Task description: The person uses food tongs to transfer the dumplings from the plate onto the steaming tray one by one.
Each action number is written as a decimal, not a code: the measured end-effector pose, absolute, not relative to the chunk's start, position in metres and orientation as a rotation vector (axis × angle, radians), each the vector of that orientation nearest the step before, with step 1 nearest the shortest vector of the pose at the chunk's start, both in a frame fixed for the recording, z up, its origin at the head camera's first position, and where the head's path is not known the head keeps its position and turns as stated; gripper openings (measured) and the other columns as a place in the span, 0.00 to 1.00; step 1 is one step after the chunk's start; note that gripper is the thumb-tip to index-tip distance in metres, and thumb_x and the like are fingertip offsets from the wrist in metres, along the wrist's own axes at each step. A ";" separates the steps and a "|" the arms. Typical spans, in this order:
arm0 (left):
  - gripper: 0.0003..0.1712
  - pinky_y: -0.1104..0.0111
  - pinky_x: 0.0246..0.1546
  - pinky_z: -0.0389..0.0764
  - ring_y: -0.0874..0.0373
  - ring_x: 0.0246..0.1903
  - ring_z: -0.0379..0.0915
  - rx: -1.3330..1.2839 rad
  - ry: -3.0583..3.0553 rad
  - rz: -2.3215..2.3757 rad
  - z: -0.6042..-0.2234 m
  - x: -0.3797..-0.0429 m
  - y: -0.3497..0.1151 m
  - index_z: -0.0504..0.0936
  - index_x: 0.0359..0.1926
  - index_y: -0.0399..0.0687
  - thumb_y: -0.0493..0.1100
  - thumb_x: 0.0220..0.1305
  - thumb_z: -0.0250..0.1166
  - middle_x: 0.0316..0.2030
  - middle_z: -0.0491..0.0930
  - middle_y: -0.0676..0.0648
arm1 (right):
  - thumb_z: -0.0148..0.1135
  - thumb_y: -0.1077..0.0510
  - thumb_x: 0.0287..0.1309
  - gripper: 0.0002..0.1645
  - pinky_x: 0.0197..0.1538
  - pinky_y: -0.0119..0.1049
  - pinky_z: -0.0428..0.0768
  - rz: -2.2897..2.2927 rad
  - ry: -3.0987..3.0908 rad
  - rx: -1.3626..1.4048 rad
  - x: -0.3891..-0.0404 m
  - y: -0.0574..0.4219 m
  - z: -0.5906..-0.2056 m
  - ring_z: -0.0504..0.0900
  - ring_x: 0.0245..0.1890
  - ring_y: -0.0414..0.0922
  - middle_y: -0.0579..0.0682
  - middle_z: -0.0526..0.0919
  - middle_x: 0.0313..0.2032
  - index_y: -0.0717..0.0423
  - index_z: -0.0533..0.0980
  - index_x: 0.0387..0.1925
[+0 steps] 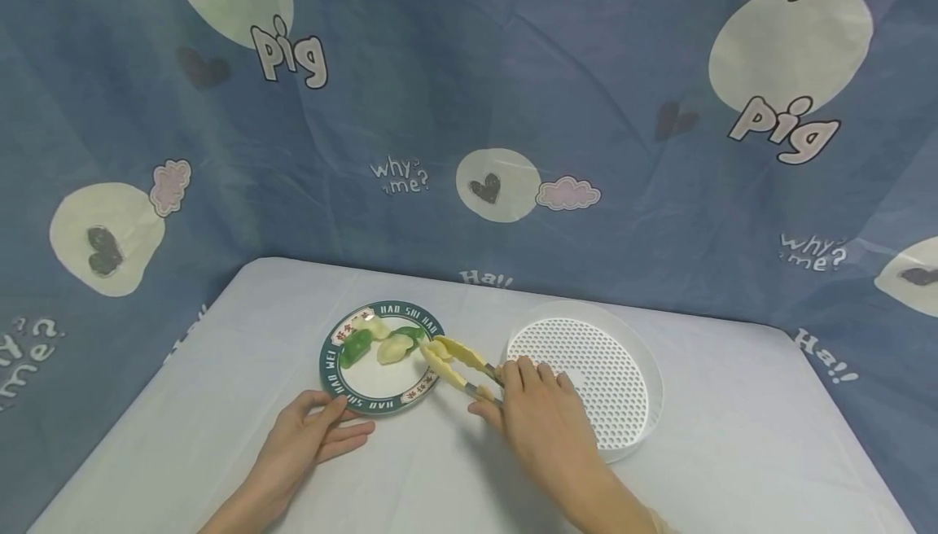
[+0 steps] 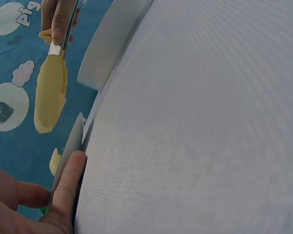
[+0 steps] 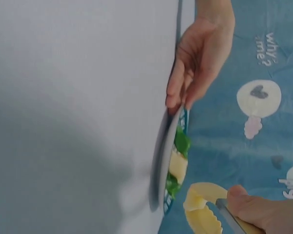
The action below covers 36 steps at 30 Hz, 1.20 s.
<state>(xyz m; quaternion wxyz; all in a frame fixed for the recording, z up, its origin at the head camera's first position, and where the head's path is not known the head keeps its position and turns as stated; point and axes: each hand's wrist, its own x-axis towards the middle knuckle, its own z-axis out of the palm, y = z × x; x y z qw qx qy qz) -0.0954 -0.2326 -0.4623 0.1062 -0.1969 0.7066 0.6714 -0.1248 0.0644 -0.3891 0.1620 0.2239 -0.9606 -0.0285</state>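
Observation:
My left hand (image 1: 304,440) pinches the near-left rim of a round plate (image 1: 381,405) with a green lettered border, thumb above and fingers below. On the plate lie several dumpling-shaped pieces (image 1: 396,347), some green and some pale yellow. My right hand (image 1: 545,416) grips yellow-tipped tongs (image 1: 458,348), which reach left over the plate's right rim. In the right wrist view the tong tips (image 3: 207,222) stand apart, with a pale yellow lump (image 3: 197,201) between them; I cannot tell whether it is a separate piece.
A round white tray (image 1: 655,387) with a perforated base stands to the right, partly behind my right hand. White cloth (image 1: 410,485) covers the table. A blue patterned curtain (image 1: 410,94) rises behind the table and along its sides.

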 end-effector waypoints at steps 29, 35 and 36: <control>0.28 0.63 0.48 0.94 0.50 0.45 0.89 -0.585 2.087 1.969 -0.462 -0.096 -0.233 0.59 0.65 0.29 0.49 0.80 0.50 0.50 0.84 0.34 | 0.65 0.32 0.61 0.33 0.26 0.37 0.75 -0.006 -2.734 0.458 -0.128 0.121 -0.378 0.78 0.31 0.46 0.47 0.79 0.33 0.56 0.79 0.49; 0.29 0.63 0.48 0.94 0.49 0.45 0.89 -0.584 2.088 1.970 -0.463 -0.095 -0.233 0.59 0.66 0.29 0.50 0.80 0.50 0.51 0.83 0.34 | 0.65 0.32 0.61 0.32 0.25 0.34 0.69 -0.029 -2.761 0.452 -0.128 0.131 -0.375 0.74 0.28 0.45 0.47 0.76 0.29 0.57 0.79 0.46; 0.29 0.63 0.48 0.94 0.49 0.45 0.89 -0.582 2.086 1.971 -0.463 -0.096 -0.233 0.59 0.66 0.29 0.50 0.80 0.50 0.51 0.83 0.34 | 0.65 0.32 0.61 0.32 0.25 0.33 0.67 -0.024 -2.770 0.447 -0.128 0.132 -0.375 0.73 0.28 0.44 0.47 0.76 0.29 0.57 0.78 0.46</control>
